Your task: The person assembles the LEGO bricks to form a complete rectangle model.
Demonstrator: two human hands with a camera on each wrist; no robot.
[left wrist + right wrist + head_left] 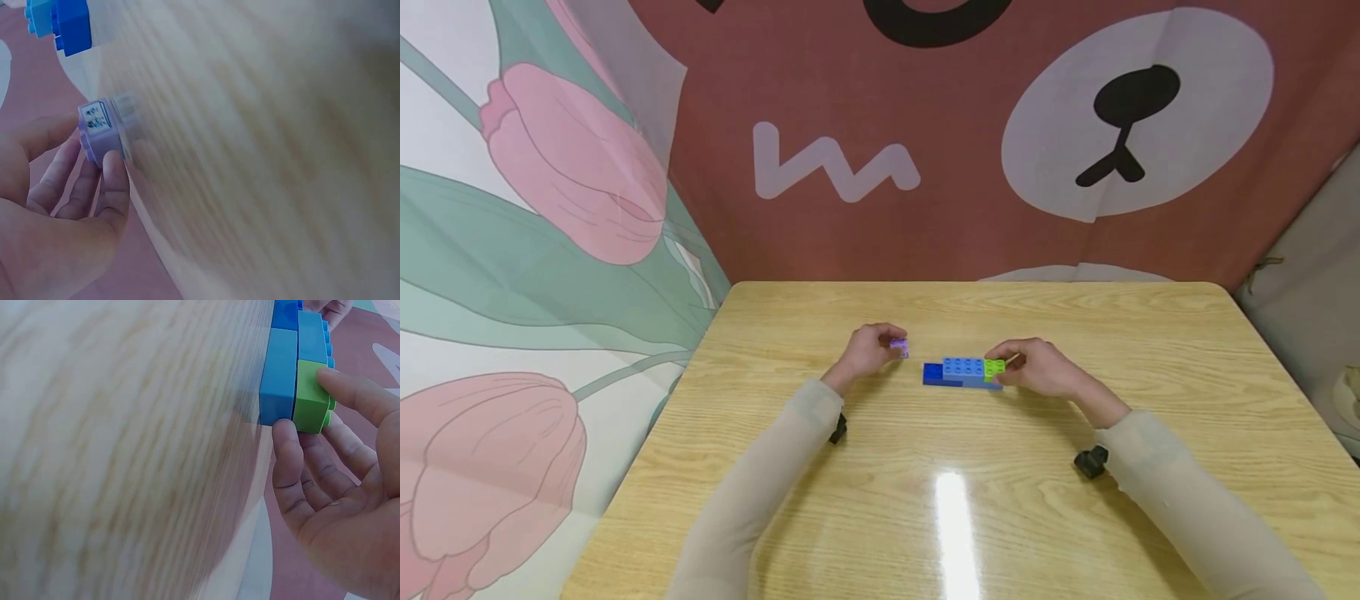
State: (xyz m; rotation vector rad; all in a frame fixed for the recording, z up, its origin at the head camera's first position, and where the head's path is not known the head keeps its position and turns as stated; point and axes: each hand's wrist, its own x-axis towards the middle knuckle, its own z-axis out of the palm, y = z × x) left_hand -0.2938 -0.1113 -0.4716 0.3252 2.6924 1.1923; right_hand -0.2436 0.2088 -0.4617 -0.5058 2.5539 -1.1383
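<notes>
My left hand (867, 349) pinches a small purple brick (98, 128) between thumb and fingers, close over the table; the brick has a printed picture on one side. To its right lies a two-layer row of bricks. A dark blue brick (932, 373) and a lighter blue brick (278, 378) form the bottom. On top sit another light blue brick (962, 367) and, at the right end, a lime green brick (310, 400). My right hand (1040, 367) holds the green brick at that end, its thumb and fingers on opposite sides.
The wooden table (880, 517) carries a bright light reflection near its front. Behind it hangs a red-brown cloth (955, 242) with a cartoon face, and a tulip-print cloth (572, 167) hangs at the left. Black wrist devices (1091, 461) sit under the sleeves.
</notes>
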